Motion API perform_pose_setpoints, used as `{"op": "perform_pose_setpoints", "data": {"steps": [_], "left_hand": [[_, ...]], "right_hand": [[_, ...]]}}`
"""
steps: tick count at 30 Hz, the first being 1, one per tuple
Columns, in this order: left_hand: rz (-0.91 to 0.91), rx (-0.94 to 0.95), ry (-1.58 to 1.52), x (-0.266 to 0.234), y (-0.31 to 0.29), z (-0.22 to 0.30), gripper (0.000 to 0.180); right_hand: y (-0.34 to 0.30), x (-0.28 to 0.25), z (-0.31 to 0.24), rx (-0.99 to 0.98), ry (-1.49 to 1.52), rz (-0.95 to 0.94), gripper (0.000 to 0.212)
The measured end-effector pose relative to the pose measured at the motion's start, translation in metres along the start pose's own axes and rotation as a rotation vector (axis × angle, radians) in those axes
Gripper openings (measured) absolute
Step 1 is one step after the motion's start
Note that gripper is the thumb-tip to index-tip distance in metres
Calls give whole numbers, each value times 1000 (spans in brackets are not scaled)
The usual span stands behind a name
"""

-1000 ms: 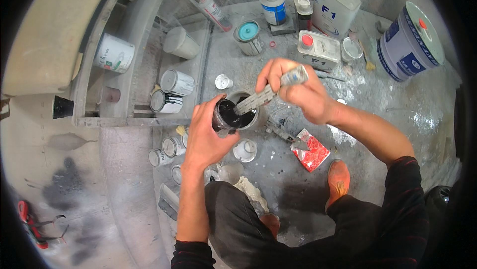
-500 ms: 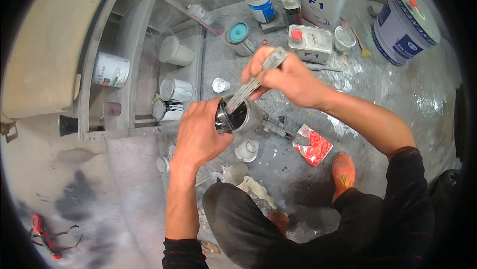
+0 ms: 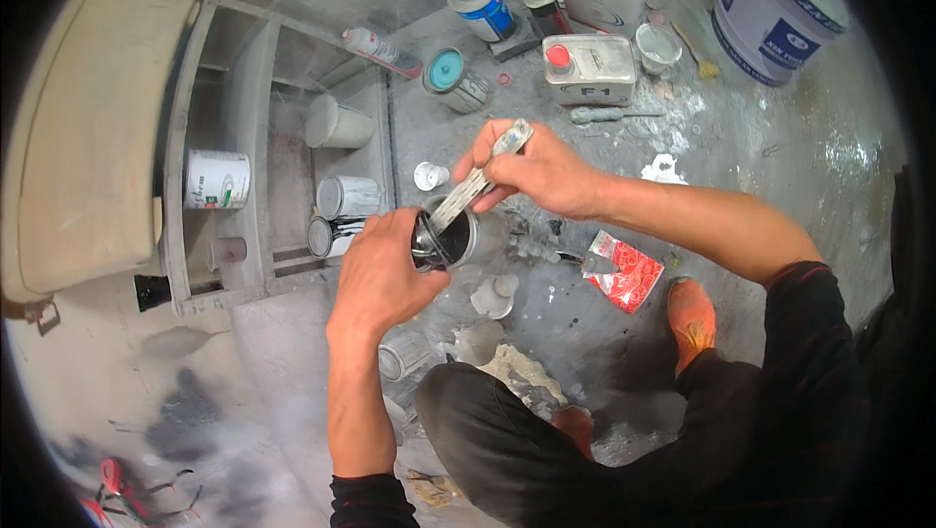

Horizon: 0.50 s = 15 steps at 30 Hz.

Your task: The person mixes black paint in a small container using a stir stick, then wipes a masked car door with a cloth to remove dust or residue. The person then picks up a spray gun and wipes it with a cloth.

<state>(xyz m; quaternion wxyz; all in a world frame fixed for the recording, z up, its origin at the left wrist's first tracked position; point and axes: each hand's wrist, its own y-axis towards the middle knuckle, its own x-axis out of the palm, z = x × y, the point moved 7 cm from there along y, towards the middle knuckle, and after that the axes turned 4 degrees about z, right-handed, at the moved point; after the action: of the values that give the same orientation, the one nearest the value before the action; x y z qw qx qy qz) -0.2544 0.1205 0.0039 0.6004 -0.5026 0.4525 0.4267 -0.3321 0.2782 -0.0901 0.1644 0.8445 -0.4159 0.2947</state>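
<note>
My left hand [image 3: 388,260] is closed around a small tin [image 3: 425,243] with a dark, shiny rim, tilted against the mouth of a greyish cup [image 3: 482,234]. Black liquid [image 3: 452,238] shows inside the cup's mouth. In my right hand [image 3: 531,171] is a flat, paint-crusted stirring stick [image 3: 475,183], pinched between thumb and fingers. Its lower end slants down to where the tin and cup meet; I cannot tell which of the two the tip touches. My left fingers hide most of the tin.
On the left stands a grey shelf frame [image 3: 255,138] with several cans. Beyond my hands are an open can [image 3: 458,81] with turquoise inside, a metal canister [image 3: 589,70] and a large pail [image 3: 777,16]. A red-and-white packet [image 3: 629,277] lies near my orange shoe [image 3: 691,318].
The view has shifted, so the shelf and containers sit differently in the picture. Both hands keep their grips, and the stick still slants into the tin and cup.
</note>
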Motion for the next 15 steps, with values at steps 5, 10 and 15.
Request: {"op": "perform_pose_setpoints", "data": {"steps": [5,10,15], "left_hand": [[32,24,-26,5,2,4,59],[13,4,22,0,0,3,59],[3,5,7,1,3,5,57]], "right_hand": [[-4,-21,-36,-89,-216,23,6],[-1,1,-26,-2,-114,-21,8],[5,-7,-46,-90,-290,0,7]]}}
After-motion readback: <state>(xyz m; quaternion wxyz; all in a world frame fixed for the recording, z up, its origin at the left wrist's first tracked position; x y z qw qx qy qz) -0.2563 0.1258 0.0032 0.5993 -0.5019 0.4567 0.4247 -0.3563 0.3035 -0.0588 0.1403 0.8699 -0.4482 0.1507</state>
